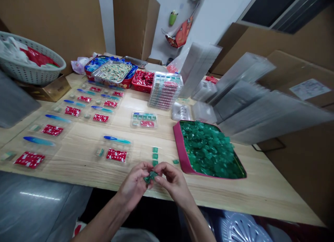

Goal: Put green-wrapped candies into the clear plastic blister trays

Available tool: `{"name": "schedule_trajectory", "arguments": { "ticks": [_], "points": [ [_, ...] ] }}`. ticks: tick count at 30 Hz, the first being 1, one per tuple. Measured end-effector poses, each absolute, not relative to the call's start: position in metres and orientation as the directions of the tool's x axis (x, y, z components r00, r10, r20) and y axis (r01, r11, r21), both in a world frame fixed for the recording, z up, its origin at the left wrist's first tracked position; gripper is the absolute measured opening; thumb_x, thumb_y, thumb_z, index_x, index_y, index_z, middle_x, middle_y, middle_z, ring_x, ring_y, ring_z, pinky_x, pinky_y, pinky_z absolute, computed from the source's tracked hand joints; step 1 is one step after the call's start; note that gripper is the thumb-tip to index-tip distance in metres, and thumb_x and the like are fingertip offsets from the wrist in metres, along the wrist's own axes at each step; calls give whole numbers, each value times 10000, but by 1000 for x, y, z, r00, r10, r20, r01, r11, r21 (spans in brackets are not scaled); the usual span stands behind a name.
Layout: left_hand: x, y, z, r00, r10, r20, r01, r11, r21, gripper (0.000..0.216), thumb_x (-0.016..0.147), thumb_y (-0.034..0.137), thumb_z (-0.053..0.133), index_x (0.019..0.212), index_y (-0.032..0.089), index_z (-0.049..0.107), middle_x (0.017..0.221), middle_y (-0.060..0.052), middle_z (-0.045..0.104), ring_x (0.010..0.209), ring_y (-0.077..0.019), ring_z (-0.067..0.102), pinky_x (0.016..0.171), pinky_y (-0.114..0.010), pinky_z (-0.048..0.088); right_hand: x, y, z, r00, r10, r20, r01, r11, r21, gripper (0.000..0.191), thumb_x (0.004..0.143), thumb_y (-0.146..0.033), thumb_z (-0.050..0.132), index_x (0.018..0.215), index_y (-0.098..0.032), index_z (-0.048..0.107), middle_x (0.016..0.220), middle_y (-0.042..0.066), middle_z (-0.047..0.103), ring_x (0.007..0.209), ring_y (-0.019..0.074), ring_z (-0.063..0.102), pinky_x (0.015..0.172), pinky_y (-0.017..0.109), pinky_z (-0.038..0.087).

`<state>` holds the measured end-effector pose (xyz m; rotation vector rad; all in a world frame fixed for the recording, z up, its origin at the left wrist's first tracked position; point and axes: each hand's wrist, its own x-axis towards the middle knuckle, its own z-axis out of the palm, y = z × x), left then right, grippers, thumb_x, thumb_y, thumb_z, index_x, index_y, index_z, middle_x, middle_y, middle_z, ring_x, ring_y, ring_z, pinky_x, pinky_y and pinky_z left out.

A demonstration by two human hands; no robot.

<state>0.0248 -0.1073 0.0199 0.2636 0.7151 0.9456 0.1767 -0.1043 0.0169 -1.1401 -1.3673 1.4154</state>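
My left hand (135, 183) and my right hand (175, 182) meet over the table's front edge. Between their fingertips is a small clump of shiny green pieces (150, 177), pinched from both sides; their exact kind cannot be made out. Just beyond my fingers, a short column of green squares (155, 156) lies in a clear plastic tray (146, 152). One loose green square (175, 162) rests on the wood to the right. Further right stands a pink-sided tin (180, 150) heaped with similar green pieces (208, 148).
Clear trays with a blue stick and a red packet (116, 155) fill the left side. A filled tray (144, 119) lies mid-table, before a tray stack (165, 90). Behind are tins of blue packets (95, 64) and red packets (143, 78). Clear plastic stacks (242, 78) stand at right.
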Motion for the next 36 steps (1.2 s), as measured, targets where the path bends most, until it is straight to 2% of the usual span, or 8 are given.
{"name": "schedule_trajectory", "arguments": {
  "ticks": [4, 10, 19, 23, 26, 29, 32, 36],
  "points": [
    [27, -110, 19, 292, 855, -428, -551, 516, 656, 191, 588, 120, 641, 776, 153, 635, 651, 32, 550, 536, -62, 436, 511, -222, 292, 175, -105, 11, -148, 986, -70, -120, -88, -989, 137, 708, -267, 748, 764, -188, 652, 744, -3, 591, 700, 125, 526, 647, 225, 417],
    [26, -113, 18, 301, 854, -425, -503, 521, 690, 121, 617, 163, 648, 736, 143, 632, 580, 31, 539, 478, -50, 393, 466, -212, 234, 171, -111, 3, -127, 978, -166, -327, -200, -924, 119, 662, -246, 782, 730, -201, 695, 798, 4, 621, 627, 110, 569, 590, 227, 460],
    [32, -118, 20, 240, 854, -461, -339, 519, 785, 107, 566, 147, 644, 655, 167, 587, 565, 52, 500, 440, -50, 334, 433, -210, 215, 175, -122, 7, -118, 979, -168, -295, -197, -935, 109, 661, -272, 783, 683, -193, 713, 786, 44, 674, 734, 159, 609, 633, 245, 488],
    [29, -123, 20, 109, 968, -225, -73, 234, 970, 102, 612, 113, 662, 666, 196, 641, 632, -1, 582, 566, -130, 466, 568, -259, 350, 177, -130, 12, -142, 956, -255, -329, -289, -899, 186, 628, -305, 799, 698, -182, 678, 726, 23, 638, 588, 121, 556, 547, 231, 470],
    [21, -125, 17, 109, 994, -17, 48, 12, 999, 141, 639, 140, 704, 750, 227, 698, 690, -36, 608, 641, -182, 499, 666, -301, 381, 180, -135, 8, -141, 947, -290, -318, -321, -892, 266, 609, -361, 805, 739, -182, 656, 659, 2, 593, 549, 116, 521, 528, 232, 461],
    [14, -121, 14, 132, 991, -25, 120, 9, 993, 177, 627, 211, 756, 792, 230, 696, 723, -37, 611, 649, -183, 504, 657, -296, 385, 188, -131, 1, -55, 972, -228, -165, -235, -958, 259, 647, -379, 777, 745, -184, 636, 659, -1, 584, 562, 121, 515, 530, 232, 447],
    [10, -114, 11, 88, 979, -186, 97, 177, 979, 185, 696, 320, 712, 834, 208, 660, 746, -26, 610, 640, -158, 500, 593, -266, 368, 195, -118, -3, -19, 1000, -7, 187, -3, -982, 124, 748, -296, 700, 780, -192, 641, 714, 20, 605, 652, 151, 552, 603, 259, 456],
    [10, -108, 9, 129, 920, -371, -209, 391, 896, 359, 831, 496, 509, 938, 165, 598, 775, -38, 599, 638, -137, 477, 560, -253, 350, 193, -99, -3, -283, 936, 211, 484, 329, -811, 104, 853, -192, 549, 849, -200, 652, 834, 63, 625, 786, 184, 584, 706, 295, 464]
  ]
}}
